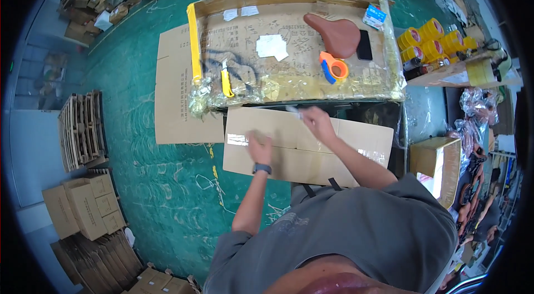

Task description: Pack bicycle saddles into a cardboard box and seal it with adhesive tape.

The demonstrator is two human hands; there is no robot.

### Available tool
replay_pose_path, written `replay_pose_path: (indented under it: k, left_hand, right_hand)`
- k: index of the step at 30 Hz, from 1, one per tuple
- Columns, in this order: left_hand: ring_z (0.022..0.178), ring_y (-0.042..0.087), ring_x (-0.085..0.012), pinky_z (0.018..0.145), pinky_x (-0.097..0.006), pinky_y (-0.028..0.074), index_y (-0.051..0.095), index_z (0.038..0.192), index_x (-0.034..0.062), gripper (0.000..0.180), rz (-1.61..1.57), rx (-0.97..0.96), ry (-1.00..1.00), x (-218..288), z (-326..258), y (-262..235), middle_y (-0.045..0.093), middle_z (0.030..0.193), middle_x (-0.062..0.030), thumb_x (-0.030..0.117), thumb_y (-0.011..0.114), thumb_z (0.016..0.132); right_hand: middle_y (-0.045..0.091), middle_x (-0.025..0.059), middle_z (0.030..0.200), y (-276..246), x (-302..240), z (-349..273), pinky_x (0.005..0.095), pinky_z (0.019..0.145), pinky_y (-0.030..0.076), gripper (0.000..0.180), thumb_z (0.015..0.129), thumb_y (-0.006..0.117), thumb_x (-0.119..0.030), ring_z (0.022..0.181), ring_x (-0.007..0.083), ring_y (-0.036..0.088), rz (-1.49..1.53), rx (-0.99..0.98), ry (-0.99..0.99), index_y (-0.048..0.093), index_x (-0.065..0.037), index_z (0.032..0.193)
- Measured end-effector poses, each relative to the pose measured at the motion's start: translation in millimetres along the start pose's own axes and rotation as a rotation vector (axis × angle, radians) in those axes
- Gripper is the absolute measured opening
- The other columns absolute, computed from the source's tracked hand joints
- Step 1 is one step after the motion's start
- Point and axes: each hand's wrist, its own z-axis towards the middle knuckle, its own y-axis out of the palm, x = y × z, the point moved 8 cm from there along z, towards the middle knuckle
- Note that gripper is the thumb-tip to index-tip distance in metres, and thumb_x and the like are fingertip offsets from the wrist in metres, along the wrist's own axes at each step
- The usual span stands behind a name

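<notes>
Your left hand (pixel 259 148) lies flat, fingers spread, pressing on the top of the closed cardboard box (pixel 356 141) in front of you; its grip is wide and holds nothing. A dark watch (pixel 261 169) sits on that wrist. Your right hand (pixel 318 121) is at the far edge of the same box, just at the near edge of the bench (pixel 289 85), and its grip is closed narrowly on a small pale object (pixel 293 109), blurred so that you cannot tell what it is. The box lies lengthwise across your front, with clear tape shining at both ends.

On the bench, which is wrapped in clear film, lie a yellow utility knife (pixel 226 81), an orange tape dispenser (pixel 333 66), a brown bicycle saddle (pixel 335 34), a black phone (pixel 365 45) just beside the saddle, and white paper slips (pixel 271 46). A flat cardboard sheet (pixel 177 88) lies on the green floor (pixel 150 183) to your left. Yellow tape rolls (pixel 431 38) stand to the right of the bench.
</notes>
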Motion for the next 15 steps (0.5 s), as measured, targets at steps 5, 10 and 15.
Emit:
replay_pose_path:
  k: [5, 10, 15]
  left_hand:
    - [0.100, 0.069, -0.0101, 0.089, -0.031, 0.060, 0.072, 0.131, -0.0031, 0.043, -0.797, -0.789, -0.382, 138.7, -179.6, 96.1, 0.075, 0.110, -0.0031, 0.031, 0.075, 0.106]
    - [0.095, 0.072, -0.0118, 0.086, -0.031, 0.060, 0.074, 0.123, -0.0007, 0.028, -0.553, -0.905, -0.035, 234.1, -245.0, 144.3, 0.077, 0.105, -0.0048, 0.021, 0.074, 0.107]
    - [0.093, 0.076, -0.0146, 0.083, -0.032, 0.062, 0.071, 0.124, 0.0005, 0.021, -0.587, -0.929, 0.019, 349.6, -305.0, 167.0, 0.080, 0.107, -0.0073, 0.015, 0.069, 0.109]
  right_hand:
    - [0.072, 0.0157, 0.113, -86.1, -16.1, -155.2, 0.0406, 0.087, 0.059, 0.031, 0.091, 0.079, -0.002, 0.099, 0.0332, 0.072, 0.118, -0.084, 0.032, 0.080, -0.005, 0.122]
    - [0.073, 0.0155, 0.114, -205.2, 26.8, -234.2, 0.0367, 0.087, 0.061, 0.039, 0.091, 0.078, 0.003, 0.100, 0.0278, 0.074, 0.269, 0.078, 0.281, 0.077, -0.005, 0.130]
    - [0.077, 0.0101, 0.109, -284.2, 74.5, -296.8, 0.0302, 0.086, 0.063, 0.022, 0.102, 0.074, -0.004, 0.095, 0.0161, 0.075, 1.044, 0.295, 0.598, 0.075, 0.005, 0.122]
